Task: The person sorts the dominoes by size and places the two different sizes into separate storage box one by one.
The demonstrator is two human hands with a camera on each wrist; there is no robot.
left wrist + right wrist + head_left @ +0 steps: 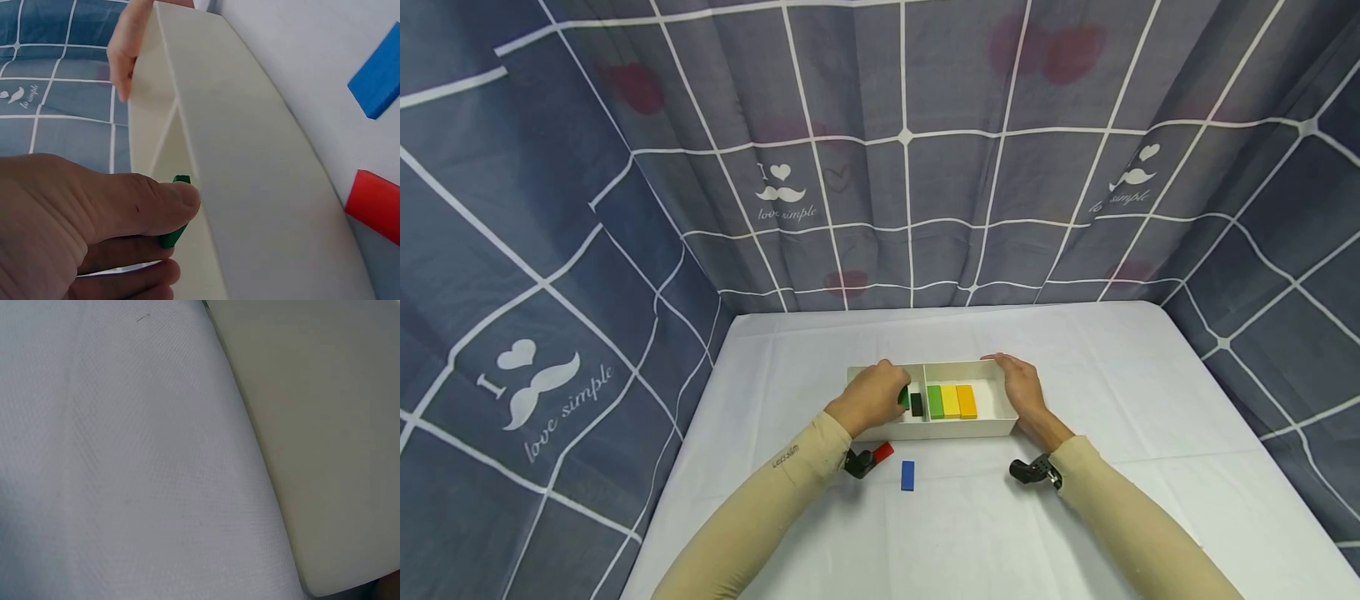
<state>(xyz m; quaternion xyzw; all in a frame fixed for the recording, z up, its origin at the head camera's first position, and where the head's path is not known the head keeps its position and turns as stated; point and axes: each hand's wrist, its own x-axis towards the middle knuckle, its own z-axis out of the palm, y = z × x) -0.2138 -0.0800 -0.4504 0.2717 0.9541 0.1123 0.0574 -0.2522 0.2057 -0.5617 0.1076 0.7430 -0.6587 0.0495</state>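
My left hand [870, 394] is over the left compartment of a cream two-part box [970, 429]. Between its thumb and fingers it pinches a dark green block [180, 231], close inside the front wall. Beside that block, a black-looking block [917, 405] lies in the same compartment. At the box's right end, my right hand [1024, 390] holds the corner, its fingers along the back wall. A light green block [936, 402], a yellow block [951, 402] and an orange-yellow block [967, 402] lie side by side in the right compartment. Only the box's outside shows in the right wrist view.
On the white-covered table [970, 525], in front of the box, lie a blue block [907, 476] and a red block [883, 452]. The red one is close to the left wrist's black camera [859, 463]. Grey checked curtains [865, 192] stand behind and at both sides.
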